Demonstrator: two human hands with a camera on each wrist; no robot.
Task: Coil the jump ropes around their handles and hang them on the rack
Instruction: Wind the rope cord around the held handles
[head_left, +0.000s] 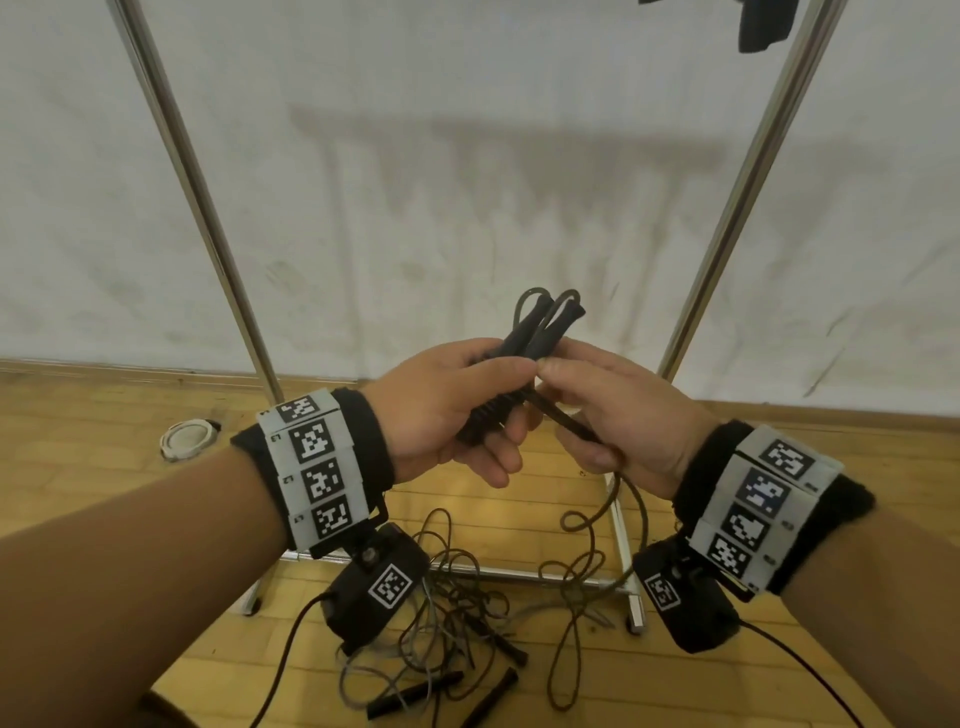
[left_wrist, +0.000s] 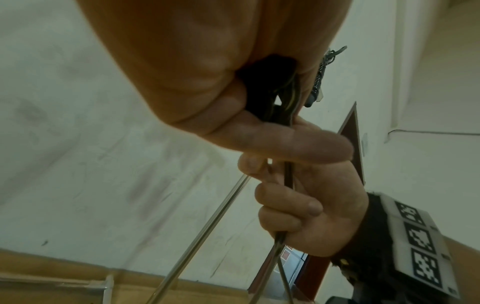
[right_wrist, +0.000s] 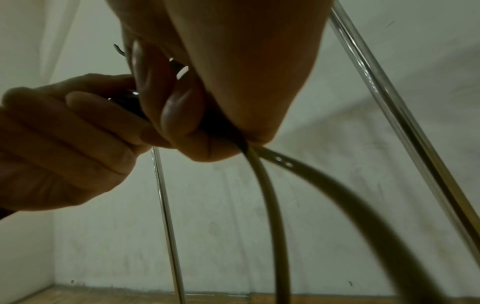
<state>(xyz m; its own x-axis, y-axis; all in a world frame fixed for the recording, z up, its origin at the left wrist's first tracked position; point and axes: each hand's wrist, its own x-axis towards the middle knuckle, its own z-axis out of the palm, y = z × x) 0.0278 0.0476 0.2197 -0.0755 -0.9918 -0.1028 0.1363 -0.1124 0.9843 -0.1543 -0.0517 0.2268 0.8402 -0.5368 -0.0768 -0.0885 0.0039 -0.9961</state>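
My left hand (head_left: 457, 410) grips two black jump-rope handles (head_left: 540, 327) held side by side, their tops pointing up and away. My right hand (head_left: 597, 410) touches the left hand and holds the dark rope (head_left: 566, 421) of that same jump rope just below the handles. From the right hand the rope (right_wrist: 270, 197) drops in two strands to the floor. In the left wrist view the handles (left_wrist: 270, 90) sit deep in my left palm, and the right hand (left_wrist: 306, 201) closes round the rope under it. The metal rack (head_left: 208, 218) stands right behind my hands.
Several more jump ropes (head_left: 452, 613) lie tangled on the wooden floor by the rack's base bar (head_left: 519, 574), with loose black handles (head_left: 415, 693) near me. A white round object (head_left: 187, 439) sits on the floor at left. Something dark (head_left: 763, 23) hangs at the rack's top right.
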